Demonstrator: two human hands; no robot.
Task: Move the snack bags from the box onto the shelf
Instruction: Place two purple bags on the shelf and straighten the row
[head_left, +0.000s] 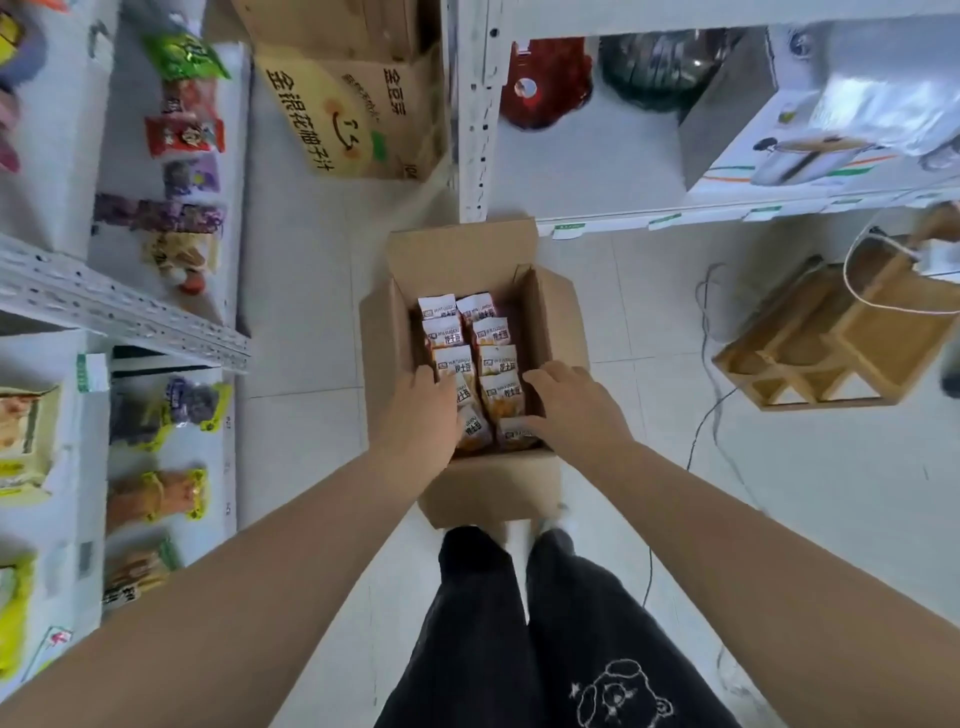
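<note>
Left grip: the left hand (423, 415) is reaching down into the box, its fingers lying nearly straight and close together on the near bags of the left column. The grip is lying loose, clasping nothing.
Right grip: the right hand (569, 402) is reaching in from the other side, fingers spread a little and lightly bent. The tips are touching the right column just beside the box's right wall, and this grip too is closing on nothing.
Bags: the bags (470, 338) are lying inside the box in two columns, overlapping like tiles, with white printed tops and orange below. None is being lifted.
Box: the box (457, 254) is standing on the floor (311, 322) with its flaps folded outward.
Trousers: dark trousers (571, 649) are showing just behind the box's near wall.
Shelf: the shelf (57, 156) is running along the left, across a strip of floor from the box, carrying rows of coloured packets (184, 135).
Rack: a white rack (472, 130) is standing beyond the box to the right, holding a pot carton (810, 156).
Printed carton: a printed carton (353, 114) is sitting on the floor beyond the box.
Crate: a wooden crate (831, 343) is lying tilted on the floor at the right.
</note>
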